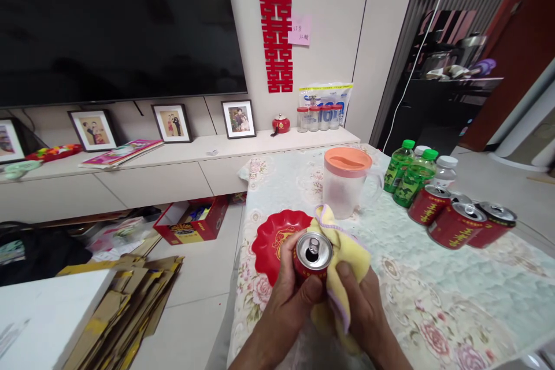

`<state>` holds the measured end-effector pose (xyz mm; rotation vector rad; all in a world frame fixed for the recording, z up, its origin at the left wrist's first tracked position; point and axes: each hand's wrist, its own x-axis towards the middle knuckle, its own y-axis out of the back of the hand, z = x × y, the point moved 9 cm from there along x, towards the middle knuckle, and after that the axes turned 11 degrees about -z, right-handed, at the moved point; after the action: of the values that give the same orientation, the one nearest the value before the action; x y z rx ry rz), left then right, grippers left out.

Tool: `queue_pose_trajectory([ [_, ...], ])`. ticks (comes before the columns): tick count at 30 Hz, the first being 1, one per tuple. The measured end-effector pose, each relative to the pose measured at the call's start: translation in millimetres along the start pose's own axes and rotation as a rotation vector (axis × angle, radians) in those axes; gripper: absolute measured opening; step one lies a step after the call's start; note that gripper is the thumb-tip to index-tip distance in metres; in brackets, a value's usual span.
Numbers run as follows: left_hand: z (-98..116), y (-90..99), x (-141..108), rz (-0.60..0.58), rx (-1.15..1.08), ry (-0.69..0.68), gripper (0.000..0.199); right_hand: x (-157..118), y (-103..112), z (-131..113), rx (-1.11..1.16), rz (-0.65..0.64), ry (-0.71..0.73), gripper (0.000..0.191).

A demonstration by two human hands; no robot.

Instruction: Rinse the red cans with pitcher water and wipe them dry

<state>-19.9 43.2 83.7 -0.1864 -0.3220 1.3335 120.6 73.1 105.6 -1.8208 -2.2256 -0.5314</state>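
Note:
My left hand (291, 295) is wrapped round a red drink can (313, 254), whose opened silver top faces up toward me. A yellow cloth (347, 254) with a purple edge is gripped in my right hand (362, 298) and pressed against the can's right side. Both hands are above the near part of the table. Just behind the can lies a red scalloped plate (264, 240) with a gold design, partly hidden by my left hand and the can. Past the cloth stands a clear plastic pitcher (342, 191) with an orange lid.
At the table's right stand several red cans (455, 224) and several bottles, some green (414, 179). A flowered tablecloth (433, 289) covers the table. Behind is a low white cabinet (173, 176) with photo frames and jars. Flattened cardboard (125, 300) and a red box (191, 225) are on the floor.

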Motion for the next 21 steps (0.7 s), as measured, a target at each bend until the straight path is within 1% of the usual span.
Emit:
queue_pose_trajectory([
  [3, -6, -0.6, 0, 0.000, -0.045, -0.002, 0.074, 0, 2, 23, 0.137, -0.007, -0.261, 0.063],
  [5, -8, -2.2, 0, 0.002, -0.067, -0.017, 0.076, -1, 0, 37, 0.200, -0.032, -0.369, 0.066],
  [7, -7, -5.2, 1, 0.006, -0.112, -0.034, 0.077, 1, 0, 40, 0.207, -0.049, -0.366, 0.065],
  [10, -6, -10.0, 3, 0.032, -0.232, -0.045, 0.072, 9, 2, 32, 0.132, -0.072, -0.245, 0.061],
  [12, -3, -10.5, 5, 0.066, -0.296, -0.055, 0.067, 10, 6, 27, 0.005, -0.083, -0.199, 0.065],
  [14, 3, -5.7, 7, 0.114, -0.308, -0.078, 0.066, 9, 16, 25, -0.220, -0.052, -0.189, 0.071],
  [15, 7, -1.2, 8, 0.142, -0.296, -0.091, 0.067, 8, 22, 24, -0.353, -0.034, -0.181, 0.071],
  [19, 22, 25.5, 12, 0.263, -0.223, -0.144, 0.071, 6, 43, 17, -0.839, 0.041, -0.124, 0.060],
  [21, 29, 37.3, 14, 0.304, -0.200, -0.169, 0.068, 8, 50, 20, -1.026, 0.050, -0.166, 0.060],
])
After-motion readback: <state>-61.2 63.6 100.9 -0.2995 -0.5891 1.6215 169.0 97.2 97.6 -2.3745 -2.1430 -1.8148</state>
